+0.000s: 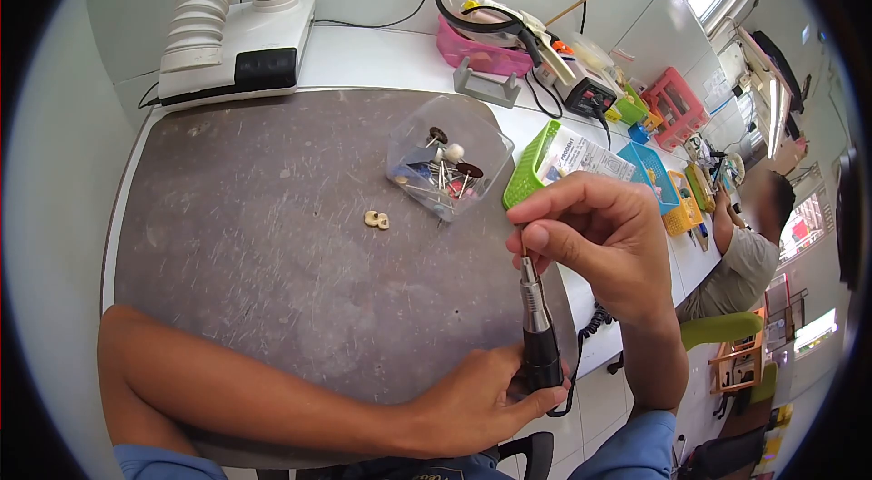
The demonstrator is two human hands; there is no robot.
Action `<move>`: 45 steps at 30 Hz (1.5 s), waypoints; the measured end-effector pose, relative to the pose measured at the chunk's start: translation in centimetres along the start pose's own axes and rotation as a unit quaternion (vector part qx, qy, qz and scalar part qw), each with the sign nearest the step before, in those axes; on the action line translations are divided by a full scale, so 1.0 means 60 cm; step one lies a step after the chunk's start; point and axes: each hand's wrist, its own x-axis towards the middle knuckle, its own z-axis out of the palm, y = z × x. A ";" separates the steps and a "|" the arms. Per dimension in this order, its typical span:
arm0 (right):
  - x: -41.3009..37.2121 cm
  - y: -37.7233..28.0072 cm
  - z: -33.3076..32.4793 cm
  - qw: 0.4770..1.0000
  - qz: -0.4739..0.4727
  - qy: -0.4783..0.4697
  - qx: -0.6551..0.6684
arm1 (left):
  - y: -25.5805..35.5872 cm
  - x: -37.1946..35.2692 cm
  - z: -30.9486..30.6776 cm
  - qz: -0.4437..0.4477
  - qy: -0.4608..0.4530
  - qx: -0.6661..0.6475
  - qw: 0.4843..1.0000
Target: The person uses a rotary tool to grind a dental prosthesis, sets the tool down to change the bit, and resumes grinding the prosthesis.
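Observation:
My left hand (486,398) is wrapped round the black lower body of a rotary handpiece (540,335), which stands roughly upright with its silver tip up. At that tip, my right hand (595,239) pinches a thin shank between thumb and fingers; its upper end is hidden by the fingertips. A clear plastic box (414,130) of burs and discs sits on the grey mat (254,235), left of my right hand. Two small cream tooth-like pieces (376,220) lie on the mat, left of the handpiece and below the box.
A white unit with a ribbed hose (222,21) stands at the back left. Behind the box are a grey holder (486,85) and a pink basket (468,49) with goggles. Green (527,176) and blue baskets line the right. A seated person (745,253) is farther right.

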 end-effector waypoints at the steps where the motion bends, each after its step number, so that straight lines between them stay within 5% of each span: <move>1: 0.000 0.001 0.000 1.000 -0.003 0.000 -0.003 | 0.000 0.000 0.000 0.000 0.000 0.000 1.000; 27: -0.002 -0.006 -0.007 0.998 0.023 -0.025 -0.058 | 0.005 0.001 0.001 -0.034 0.007 -0.001 0.999; 33: -0.009 -0.011 0.006 0.998 0.009 0.050 -0.044 | 0.002 0.003 0.001 -0.032 0.009 -0.009 0.999; 36: -0.028 -0.009 -0.003 0.992 0.043 0.064 -0.098 | -0.006 0.002 0.001 -0.011 0.018 -0.007 1.000; 39: -0.047 -0.005 0.002 0.940 0.024 -0.021 -0.339 | -0.033 0.011 0.006 0.037 0.062 0.028 0.997; 45: -0.068 -0.005 0.014 0.921 0.018 -0.017 -0.388 | -0.032 0.012 0.010 0.022 0.075 -0.041 0.996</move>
